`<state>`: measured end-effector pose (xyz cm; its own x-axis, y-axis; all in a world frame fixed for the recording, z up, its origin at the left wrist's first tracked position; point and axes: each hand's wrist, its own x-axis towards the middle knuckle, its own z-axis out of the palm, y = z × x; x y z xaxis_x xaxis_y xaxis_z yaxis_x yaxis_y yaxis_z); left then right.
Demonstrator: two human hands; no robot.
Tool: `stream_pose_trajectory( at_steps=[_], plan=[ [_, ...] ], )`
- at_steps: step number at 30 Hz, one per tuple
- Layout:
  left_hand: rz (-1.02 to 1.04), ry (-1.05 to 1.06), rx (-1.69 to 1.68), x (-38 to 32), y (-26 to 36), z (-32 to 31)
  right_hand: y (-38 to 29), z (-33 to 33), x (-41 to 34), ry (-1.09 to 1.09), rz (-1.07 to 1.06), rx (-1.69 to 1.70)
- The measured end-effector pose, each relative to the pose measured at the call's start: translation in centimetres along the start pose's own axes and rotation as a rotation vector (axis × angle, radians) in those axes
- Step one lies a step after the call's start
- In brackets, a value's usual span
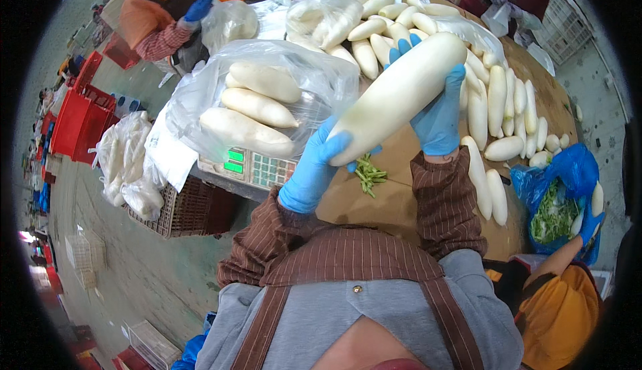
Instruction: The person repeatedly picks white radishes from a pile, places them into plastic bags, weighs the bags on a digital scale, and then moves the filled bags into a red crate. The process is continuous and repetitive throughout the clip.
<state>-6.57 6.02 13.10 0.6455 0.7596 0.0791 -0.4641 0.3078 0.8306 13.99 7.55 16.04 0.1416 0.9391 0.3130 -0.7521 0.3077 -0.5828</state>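
A large white daikon radish (401, 97) is held up in front of me, slanting from lower left to upper right. My left hand (318, 162), in a blue glove, grips its lower end. Around its upper part my right hand (439, 107), gloved the same way, is closed, with some fingers behind it. Left of the radish, a clear plastic bag (195, 97) holds several daikons (258, 107) and rests on a digital scale (268, 169) with lit green displays. Cut green stems (370, 173) lie on the brown tabletop (396, 204) below the radish.
More daikons (496, 94) are heaped across the table's far and right side. A blue bag (567, 179) of leaves stands at right beside a co-worker's gloved hand (591, 227). Other people work across the table. Bagged radishes (125, 159) rest at left on a crate (175, 209).
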Motion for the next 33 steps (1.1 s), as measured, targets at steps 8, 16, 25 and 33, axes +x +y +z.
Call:
stream_pose_trajectory(
  at_steps=[8,16,25,33],
  plan=[
    [-0.291,0.017,-0.310,0.6,-3.4,0.7,0.5,-2.5,-1.8,0.039,0.058,-0.110],
    [-0.406,-0.078,-0.547,0.7,-6.0,0.2,3.0,-4.4,-6.2,-0.041,0.161,-0.278],
    [-0.592,-0.035,0.306,0.0,-7.1,-1.2,0.7,-7.5,-6.2,0.182,0.251,-0.373],
    [-0.528,-0.083,0.139,-4.7,-9.2,-5.4,-7.3,-12.0,5.3,0.059,-0.158,-1.238]
  ],
)
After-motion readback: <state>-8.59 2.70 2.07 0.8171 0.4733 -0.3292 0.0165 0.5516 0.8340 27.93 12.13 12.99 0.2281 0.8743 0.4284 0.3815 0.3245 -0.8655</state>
